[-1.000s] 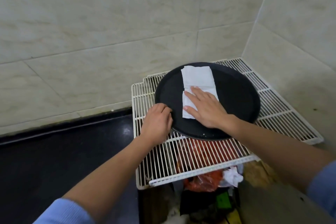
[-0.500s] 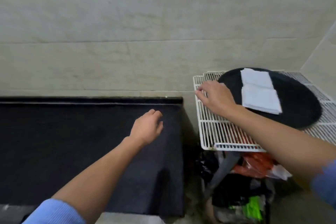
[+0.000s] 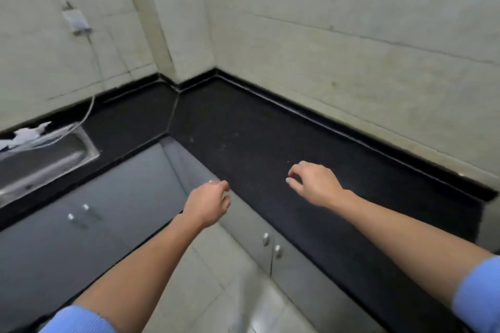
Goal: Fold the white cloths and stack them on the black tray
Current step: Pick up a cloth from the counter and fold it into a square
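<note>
Over the black desk [image 3: 270,130] at mid-frame, left hand [image 3: 208,205] and right hand [image 3: 315,182] both hover with fingers [image 3: 299,170] loosely curled, holding nothing. Black tray isn't in shot. Looks like the fetch-another-cloth step: the white crumpled stuff [image 3: 25,135] by the sink [image 3: 54,159] at the left edge is probably it. Next move: reach left, grab one.

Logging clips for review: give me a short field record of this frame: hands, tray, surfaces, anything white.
left hand: loosely curled, empty, by the counter's front edge
right hand: loosely curled, empty, above the black countertop
black tray: not in view
white material: crumpled at the far edge of the sink, left; cloth or paper unclear
below counter: grey cabinet doors
</note>
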